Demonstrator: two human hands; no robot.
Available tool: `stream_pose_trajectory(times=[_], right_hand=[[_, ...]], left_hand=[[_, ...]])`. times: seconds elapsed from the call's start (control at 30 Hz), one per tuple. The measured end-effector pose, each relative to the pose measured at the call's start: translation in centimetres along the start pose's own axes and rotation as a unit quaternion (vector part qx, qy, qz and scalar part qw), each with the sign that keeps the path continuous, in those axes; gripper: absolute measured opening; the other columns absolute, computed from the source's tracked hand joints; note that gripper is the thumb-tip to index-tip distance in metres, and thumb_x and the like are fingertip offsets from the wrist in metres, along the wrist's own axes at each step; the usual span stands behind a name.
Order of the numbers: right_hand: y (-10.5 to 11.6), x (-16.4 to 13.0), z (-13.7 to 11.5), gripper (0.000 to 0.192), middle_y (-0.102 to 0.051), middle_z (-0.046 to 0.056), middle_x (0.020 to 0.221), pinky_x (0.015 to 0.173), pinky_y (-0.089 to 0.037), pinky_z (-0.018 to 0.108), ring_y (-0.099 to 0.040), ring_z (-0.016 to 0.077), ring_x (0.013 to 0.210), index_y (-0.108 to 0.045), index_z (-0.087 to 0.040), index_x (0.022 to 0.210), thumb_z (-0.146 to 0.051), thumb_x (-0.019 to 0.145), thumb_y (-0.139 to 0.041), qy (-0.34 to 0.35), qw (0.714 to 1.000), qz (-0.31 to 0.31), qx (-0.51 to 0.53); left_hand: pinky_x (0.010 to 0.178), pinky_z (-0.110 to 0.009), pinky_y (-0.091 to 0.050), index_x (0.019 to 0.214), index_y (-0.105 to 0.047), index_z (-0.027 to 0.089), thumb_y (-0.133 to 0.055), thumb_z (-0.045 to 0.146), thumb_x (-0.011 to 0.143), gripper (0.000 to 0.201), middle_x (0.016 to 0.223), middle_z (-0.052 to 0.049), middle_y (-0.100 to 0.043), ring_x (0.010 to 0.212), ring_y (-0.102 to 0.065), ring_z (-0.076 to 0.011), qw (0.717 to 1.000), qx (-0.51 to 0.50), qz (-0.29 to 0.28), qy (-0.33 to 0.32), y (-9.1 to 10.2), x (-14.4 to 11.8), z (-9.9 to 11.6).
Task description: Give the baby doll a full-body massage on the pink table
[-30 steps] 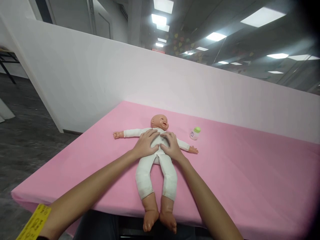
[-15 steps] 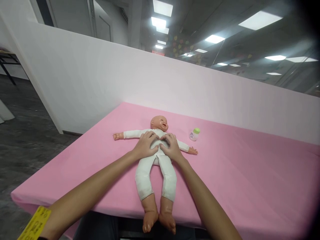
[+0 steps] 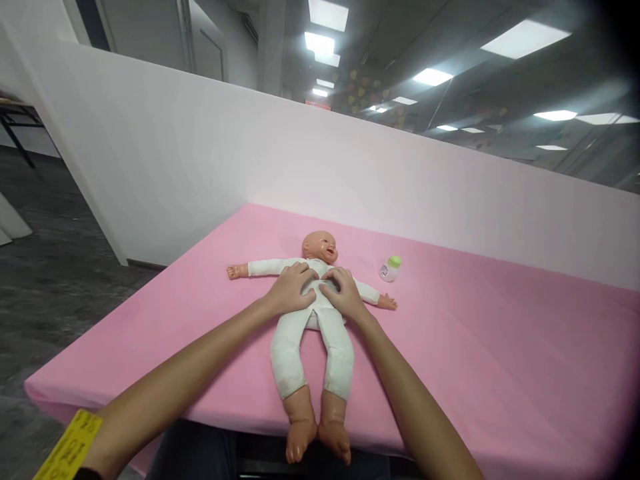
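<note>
A baby doll (image 3: 335, 340) with a bare plastic head and a white cloth body lies on its back, arms spread out and feet toward me. My left hand (image 3: 293, 288) rests on the left side of its torso, the fingers curved and the thumb held apart. On the torso's other side lies my right hand (image 3: 345, 291), cupped in the same way with a gap between thumb and fingers. Both palms face down, and the fingertips of the two hands nearly meet at the chest. Neither hand is closed around anything.
A pink-covered table (image 3: 490, 347) bears the doll, whose feet hang at the front edge. Beyond the doll's arm on the right stands a small clear bottle with a green cap (image 3: 390, 269). A white partition (image 3: 390, 180) runs along the table's back.
The view has shifted very slightly. Both hands stay on the doll's torso, with no clear movement of the doll or bottle.
</note>
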State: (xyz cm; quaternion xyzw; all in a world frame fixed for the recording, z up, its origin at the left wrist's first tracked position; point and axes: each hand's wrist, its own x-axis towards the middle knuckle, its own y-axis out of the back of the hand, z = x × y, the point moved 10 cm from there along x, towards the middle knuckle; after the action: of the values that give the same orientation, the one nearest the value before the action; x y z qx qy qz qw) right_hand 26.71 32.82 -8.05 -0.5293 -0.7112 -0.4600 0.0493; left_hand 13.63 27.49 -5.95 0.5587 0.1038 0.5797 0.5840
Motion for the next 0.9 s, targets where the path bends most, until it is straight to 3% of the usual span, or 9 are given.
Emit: stream_pose_trajectory(times=[0.13, 0.27, 0.33, 0.4, 0.5, 0.63, 0.73, 0.83, 0.9], right_hand=[[0.4, -0.3, -0.9, 0.014, -0.066, 0.006, 0.112, 0.106, -0.046, 0.051, -0.056, 0.0292, 0.115, -0.066, -0.026, 0.101, -0.03, 0.088, -0.068, 0.025, 1.0, -0.001, -0.002], [-0.2, -0.9, -0.7, 0.052, -0.053, 0.009, 0.147, 0.121, -0.036, 0.054, -0.044, 0.0315, 0.142, -0.057, -0.03, 0.138, -0.036, 0.089, -0.071, 0.04, 0.998, -0.044, 0.018], [-0.6, -0.9, 0.0, 0.057, -0.047, 0.009, 0.155, 0.124, -0.032, 0.056, -0.04, 0.0317, 0.147, -0.053, -0.031, 0.145, -0.04, 0.091, -0.069, 0.026, 0.998, -0.059, 0.022], [-0.8, -0.8, 0.4, 0.051, -0.052, 0.009, 0.151, 0.122, -0.035, 0.055, -0.044, 0.0313, 0.143, -0.057, -0.03, 0.14, -0.041, 0.091, -0.069, 0.018, 0.998, -0.056, 0.023], [-0.3, -0.3, 0.3, 0.03, -0.066, 0.007, 0.124, 0.109, -0.045, 0.052, -0.057, 0.03, 0.123, -0.067, -0.027, 0.115, -0.038, 0.088, -0.071, 0.014, 0.999, -0.024, 0.02], [0.1, -0.1, -0.3, 0.013, -0.069, 0.005, 0.1, 0.098, -0.049, 0.048, -0.059, 0.0282, 0.106, -0.065, -0.025, 0.094, -0.03, 0.083, -0.071, 0.019, 1.0, 0.004, 0.009], [0.3, -0.3, -0.8, 0.027, -0.068, 0.006, 0.113, 0.104, -0.047, 0.049, -0.058, 0.0293, 0.114, -0.065, -0.026, 0.109, -0.029, 0.083, -0.071, 0.037, 0.999, 0.012, 0.006], [0.0, -0.5, -0.4, 0.052, -0.06, 0.01, 0.14, 0.116, -0.041, 0.053, -0.051, 0.0311, 0.133, -0.058, -0.026, 0.135, -0.033, 0.086, -0.07, 0.04, 0.999, 0.001, 0.009], [-0.4, -0.6, 0.2, 0.056, -0.055, 0.011, 0.149, 0.119, -0.038, 0.055, -0.048, 0.0319, 0.14, -0.055, -0.026, 0.141, -0.037, 0.088, -0.069, 0.028, 0.999, -0.015, 0.012]], left_hand=[[0.097, -0.046, -0.047, 0.112, -0.067, 0.023, -0.059, 0.02, 0.081, 0.032, 0.109, -0.008, -0.063, 0.107, -0.058, -0.0283, 1.0, -0.009, 0.024, 0.003, 0.2, -0.4, 0.2], [0.112, -0.055, -0.039, 0.139, -0.06, 0.027, -0.06, 0.032, 0.092, 0.047, 0.145, -0.011, -0.054, 0.136, -0.047, -0.0348, 1.0, -0.001, 0.017, 0.002, -0.8, -0.8, -0.6], [0.116, -0.057, -0.034, 0.146, -0.054, 0.026, -0.055, 0.036, 0.098, 0.049, 0.155, -0.013, -0.046, 0.145, -0.039, -0.0358, 1.0, 0.004, 0.005, 0.003, -1.4, -0.9, -1.1], [0.115, -0.056, -0.036, 0.144, -0.055, 0.024, -0.051, 0.037, 0.101, 0.045, 0.15, -0.014, -0.05, 0.142, -0.043, -0.0344, 1.0, 0.005, -0.007, 0.0, -1.7, -0.7, -1.1], [0.105, -0.052, -0.043, 0.127, -0.062, 0.023, -0.052, 0.034, 0.1, 0.031, 0.129, -0.011, -0.061, 0.124, -0.054, -0.0311, 1.0, 0.007, -0.009, -0.002, -1.2, -0.5, -0.6], [0.093, -0.048, -0.047, 0.109, -0.065, 0.022, -0.056, 0.03, 0.095, 0.018, 0.109, -0.008, -0.064, 0.105, -0.058, -0.028, 1.0, 0.016, 0.011, 0.006, -0.4, -0.4, -0.1], [0.098, -0.048, -0.046, 0.114, -0.065, 0.022, -0.06, 0.031, 0.093, 0.023, 0.115, -0.009, -0.063, 0.112, -0.058, -0.029, 0.999, 0.017, 0.033, 0.007, -0.2, -0.5, -0.1], [0.11, -0.055, -0.04, 0.134, -0.061, 0.024, -0.062, 0.035, 0.093, 0.042, 0.141, -0.013, -0.055, 0.135, -0.048, -0.0344, 0.999, 0.02, 0.038, 0.009, -0.7, -0.7, -0.7], [0.114, -0.059, -0.036, 0.141, -0.057, 0.024, -0.061, 0.037, 0.095, 0.048, 0.151, -0.015, -0.048, 0.142, -0.042, -0.0368, 0.999, 0.02, 0.022, 0.014, -1.3, -0.6, -1.2]])
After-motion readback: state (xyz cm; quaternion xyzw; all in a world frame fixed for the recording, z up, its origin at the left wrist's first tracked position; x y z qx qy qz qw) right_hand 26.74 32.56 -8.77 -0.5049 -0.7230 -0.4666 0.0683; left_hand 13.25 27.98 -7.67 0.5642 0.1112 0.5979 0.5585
